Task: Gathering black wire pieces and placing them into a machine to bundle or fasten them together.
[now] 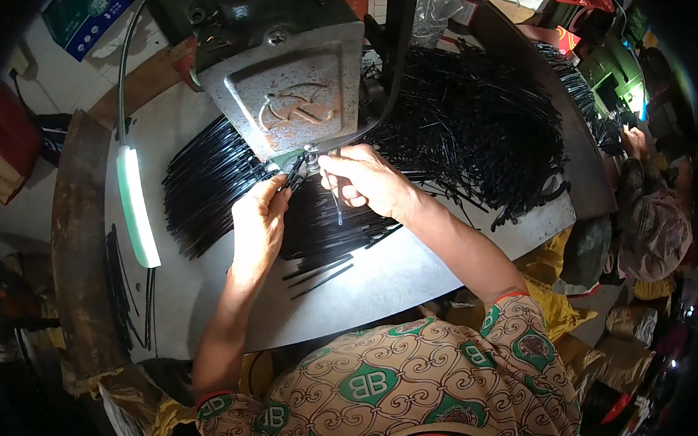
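Note:
Beneath the head of a grey metal machine [295, 94], my left hand [259, 223] pinches the end of a thin black rib [294, 173], which looks like an umbrella rib. That end lies right at the machine's small working tip [311, 150]. Just right of the tip, my right hand [365, 181] has its fingers curled and closed around a thin metal rod [338, 209] that hangs down from them. A spread bundle of long black ribs [213, 186] lies left of the machine, and more ribs [338, 226] lie under my hands.
A large tangled heap of black ribs [478, 124] covers the right of the metal tabletop [353, 289]. A lit lamp [136, 205] on a flexible neck stands at left. Raised rusty edging [90, 255] borders the table. Another person [656, 225] works at far right beside a green machine [613, 70].

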Demonstrator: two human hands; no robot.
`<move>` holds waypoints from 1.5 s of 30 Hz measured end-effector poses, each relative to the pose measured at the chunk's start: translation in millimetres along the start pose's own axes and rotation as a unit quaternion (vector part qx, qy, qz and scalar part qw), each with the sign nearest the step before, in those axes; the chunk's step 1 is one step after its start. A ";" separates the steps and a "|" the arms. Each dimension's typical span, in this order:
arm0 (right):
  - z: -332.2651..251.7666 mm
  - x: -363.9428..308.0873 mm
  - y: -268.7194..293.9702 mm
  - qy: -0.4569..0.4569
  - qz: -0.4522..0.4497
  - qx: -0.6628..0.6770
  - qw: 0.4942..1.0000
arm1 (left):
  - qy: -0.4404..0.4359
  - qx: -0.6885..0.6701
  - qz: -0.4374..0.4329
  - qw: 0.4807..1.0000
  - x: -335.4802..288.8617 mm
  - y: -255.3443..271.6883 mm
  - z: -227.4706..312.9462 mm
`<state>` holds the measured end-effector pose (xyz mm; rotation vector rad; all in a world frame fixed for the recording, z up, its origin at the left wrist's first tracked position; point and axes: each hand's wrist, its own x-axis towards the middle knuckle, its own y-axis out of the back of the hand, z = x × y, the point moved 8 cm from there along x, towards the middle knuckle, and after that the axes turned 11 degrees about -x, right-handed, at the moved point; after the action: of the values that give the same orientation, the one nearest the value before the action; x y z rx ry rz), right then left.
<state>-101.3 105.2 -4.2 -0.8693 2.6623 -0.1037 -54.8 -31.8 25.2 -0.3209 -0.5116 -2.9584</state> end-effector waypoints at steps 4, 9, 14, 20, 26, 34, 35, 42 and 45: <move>-1.7 -1.2 -0.9 -0.005 0.002 -0.005 1.000 | 0.013 -0.001 0.001 1.000 -0.3 -1.4 -1.0; 0.0 0.5 -1.0 -0.009 0.010 -0.006 1.000 | -0.016 0.004 0.003 1.000 0.0 -2.9 -2.0; 1.4 0.9 -0.9 -0.014 0.014 -0.006 1.000 | -0.021 0.016 -0.003 1.000 0.6 -3.0 1.0; 1.9 0.6 0.1 -0.021 0.023 -0.013 0.999 | -0.021 0.042 -0.008 0.999 0.4 -3.8 1.2; 5.5 1.4 -0.9 -0.038 0.020 0.003 0.999 | -0.158 0.308 -0.010 0.938 -6.4 -11.4 37.4; 1.5 -0.4 -8.1 -0.019 0.008 0.017 1.000 | 0.317 -0.225 -0.140 0.911 -31.9 -1.0 -8.1; 0.5 -0.5 -13.2 -0.001 -0.008 0.040 0.999 | 0.334 -0.275 -0.143 0.890 -39.5 -8.1 -4.1; -4.1 -9.6 -19.0 -0.013 -0.033 0.061 0.998 | 0.275 -0.201 -0.130 0.931 -41.1 -18.4 -3.4; -4.2 -12.6 -0.4 0.015 -0.011 0.142 0.990 | -0.136 0.203 0.011 0.970 -28.3 -3.9 58.8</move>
<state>-93.0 112.1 3.5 -0.8080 2.5787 -0.4910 -16.9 -5.6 71.6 -0.6780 -1.1144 -2.7068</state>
